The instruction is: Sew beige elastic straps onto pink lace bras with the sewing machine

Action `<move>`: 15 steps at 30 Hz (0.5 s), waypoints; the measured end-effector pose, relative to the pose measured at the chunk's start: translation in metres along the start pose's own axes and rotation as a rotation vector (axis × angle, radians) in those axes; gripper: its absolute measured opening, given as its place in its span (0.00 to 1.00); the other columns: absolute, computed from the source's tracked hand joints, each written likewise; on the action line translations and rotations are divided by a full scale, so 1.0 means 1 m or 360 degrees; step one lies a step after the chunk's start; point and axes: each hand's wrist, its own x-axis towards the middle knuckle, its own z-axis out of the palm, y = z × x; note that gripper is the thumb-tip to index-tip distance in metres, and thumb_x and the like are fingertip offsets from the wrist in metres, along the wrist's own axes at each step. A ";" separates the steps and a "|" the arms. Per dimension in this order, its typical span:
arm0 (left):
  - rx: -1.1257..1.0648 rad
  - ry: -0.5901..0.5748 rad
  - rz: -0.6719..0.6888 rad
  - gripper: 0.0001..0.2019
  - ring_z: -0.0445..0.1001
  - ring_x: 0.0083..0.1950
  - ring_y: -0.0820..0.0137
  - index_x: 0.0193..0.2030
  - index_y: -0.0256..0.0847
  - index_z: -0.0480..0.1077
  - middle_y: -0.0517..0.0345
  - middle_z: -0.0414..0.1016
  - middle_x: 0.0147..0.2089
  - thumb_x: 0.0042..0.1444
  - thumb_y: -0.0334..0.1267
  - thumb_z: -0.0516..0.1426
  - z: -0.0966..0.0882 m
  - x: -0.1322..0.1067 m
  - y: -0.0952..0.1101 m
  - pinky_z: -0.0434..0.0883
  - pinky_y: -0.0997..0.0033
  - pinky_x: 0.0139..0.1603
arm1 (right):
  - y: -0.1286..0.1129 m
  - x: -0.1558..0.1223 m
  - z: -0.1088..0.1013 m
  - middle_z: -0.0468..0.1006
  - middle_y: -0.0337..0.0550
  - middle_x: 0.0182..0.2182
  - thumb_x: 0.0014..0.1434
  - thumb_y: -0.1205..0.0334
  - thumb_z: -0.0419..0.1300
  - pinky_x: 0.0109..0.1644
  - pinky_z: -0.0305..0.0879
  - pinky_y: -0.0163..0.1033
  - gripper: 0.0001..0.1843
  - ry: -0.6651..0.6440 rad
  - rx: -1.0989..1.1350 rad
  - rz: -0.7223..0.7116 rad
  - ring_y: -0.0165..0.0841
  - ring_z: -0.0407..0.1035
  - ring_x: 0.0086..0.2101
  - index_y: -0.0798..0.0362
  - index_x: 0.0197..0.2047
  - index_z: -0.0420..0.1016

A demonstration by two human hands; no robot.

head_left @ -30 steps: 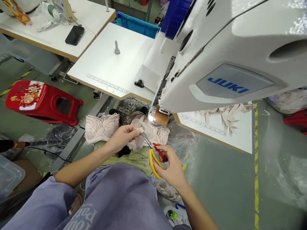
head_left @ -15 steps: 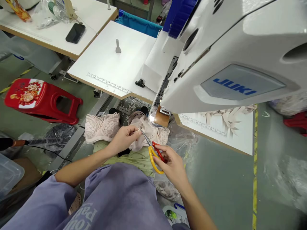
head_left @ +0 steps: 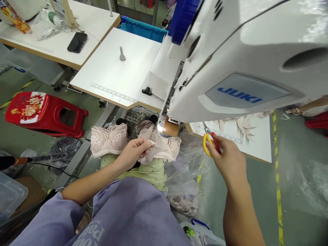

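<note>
My left hand (head_left: 134, 150) pinches the edge of a pale pink lace garment (head_left: 160, 145) lying on my lap, just below the sewing machine's needle end. My right hand (head_left: 228, 159) is closed on yellow and red scissors (head_left: 209, 141), held up at the right by the front edge of the machine table (head_left: 256, 150). The scissor blades point up under the white JUKI sewing machine (head_left: 238, 68). A second pink lace piece (head_left: 109, 140) rests to the left of my left hand.
A red stool (head_left: 43, 112) stands on the floor at left. A white side table (head_left: 120, 71) carries a grey post, and a further table holds a black phone (head_left: 77, 42). Clear plastic bags (head_left: 184, 174) and fabric scraps lie by my knees.
My right hand has lifted the scissors away from the garment, up and to the right toward the machine table. My left hand stays on the garment, still pinching it.
</note>
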 end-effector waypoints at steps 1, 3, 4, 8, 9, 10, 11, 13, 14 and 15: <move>0.0050 -0.0039 -0.0026 0.19 0.53 0.22 0.80 0.26 0.37 0.67 0.65 0.61 0.22 0.60 0.50 0.59 0.002 0.000 0.004 0.50 0.76 0.23 | -0.004 0.006 0.000 0.77 0.62 0.50 0.64 0.43 0.55 0.48 0.69 0.58 0.28 0.0142 -0.0038 -0.0093 0.54 0.72 0.48 0.55 0.57 0.75; 0.0168 -0.0159 -0.0129 0.18 0.59 0.23 0.78 0.29 0.38 0.70 0.63 0.65 0.23 0.62 0.50 0.56 0.006 -0.002 0.012 0.56 0.77 0.24 | -0.025 0.002 0.006 0.75 0.65 0.51 0.64 0.46 0.57 0.53 0.67 0.60 0.27 0.0330 0.0061 -0.0333 0.55 0.70 0.51 0.57 0.58 0.72; 0.0243 -0.0236 -0.0200 0.17 0.62 0.23 0.77 0.30 0.38 0.71 0.62 0.67 0.24 0.62 0.48 0.54 0.008 -0.002 0.017 0.59 0.76 0.25 | -0.040 -0.007 0.011 0.76 0.64 0.49 0.63 0.47 0.60 0.53 0.68 0.58 0.26 0.0322 0.0181 -0.0478 0.53 0.71 0.50 0.55 0.58 0.72; 0.0726 -0.0476 -0.0365 0.15 0.63 0.21 0.75 0.25 0.40 0.65 0.63 0.67 0.23 0.62 0.43 0.51 0.018 -0.003 0.031 0.59 0.74 0.22 | -0.095 -0.048 0.044 0.79 0.51 0.49 0.66 0.59 0.57 0.49 0.74 0.49 0.15 -0.0260 0.0601 -0.1131 0.43 0.74 0.48 0.46 0.56 0.73; 0.0880 -0.0494 -0.0332 0.16 0.62 0.20 0.75 0.24 0.41 0.64 0.63 0.66 0.22 0.63 0.42 0.50 0.019 -0.003 0.032 0.59 0.74 0.22 | -0.102 -0.053 0.051 0.80 0.49 0.49 0.68 0.62 0.54 0.49 0.74 0.47 0.15 -0.0349 0.0645 -0.1181 0.41 0.75 0.48 0.45 0.55 0.74; 0.1027 -0.0475 -0.0246 0.16 0.62 0.20 0.74 0.24 0.41 0.65 0.63 0.65 0.21 0.63 0.42 0.50 0.018 -0.004 0.030 0.59 0.73 0.23 | -0.104 -0.055 0.056 0.80 0.48 0.48 0.69 0.63 0.51 0.47 0.74 0.45 0.15 -0.0394 0.0675 -0.1177 0.40 0.76 0.47 0.45 0.53 0.75; 0.1160 -0.0407 -0.0113 0.16 0.64 0.23 0.73 0.26 0.41 0.67 0.62 0.67 0.22 0.64 0.42 0.50 0.014 -0.006 0.027 0.61 0.73 0.24 | -0.104 -0.055 0.058 0.81 0.48 0.46 0.69 0.63 0.50 0.45 0.74 0.43 0.15 -0.0410 0.0695 -0.1133 0.39 0.77 0.45 0.46 0.51 0.77; 0.1331 -0.0143 0.0226 0.14 0.71 0.31 0.68 0.34 0.41 0.73 0.57 0.73 0.29 0.64 0.44 0.51 0.004 -0.011 0.014 0.66 0.71 0.32 | -0.095 -0.051 0.057 0.82 0.47 0.40 0.68 0.58 0.52 0.39 0.72 0.41 0.13 -0.0371 0.0717 -0.0882 0.38 0.77 0.39 0.48 0.45 0.78; 0.1352 0.0018 0.0390 0.13 0.73 0.37 0.65 0.40 0.41 0.74 0.54 0.76 0.35 0.64 0.46 0.52 -0.003 -0.014 0.004 0.68 0.69 0.36 | -0.090 -0.048 0.055 0.81 0.45 0.35 0.67 0.56 0.54 0.35 0.70 0.40 0.12 -0.0319 0.0746 -0.0676 0.37 0.76 0.34 0.49 0.42 0.78; 0.1317 0.0144 0.0501 0.14 0.74 0.42 0.63 0.46 0.41 0.74 0.51 0.77 0.40 0.64 0.47 0.53 -0.009 -0.016 -0.008 0.70 0.66 0.41 | -0.086 -0.046 0.052 0.79 0.43 0.30 0.66 0.53 0.56 0.32 0.67 0.39 0.12 -0.0268 0.0815 -0.0440 0.35 0.73 0.29 0.49 0.38 0.77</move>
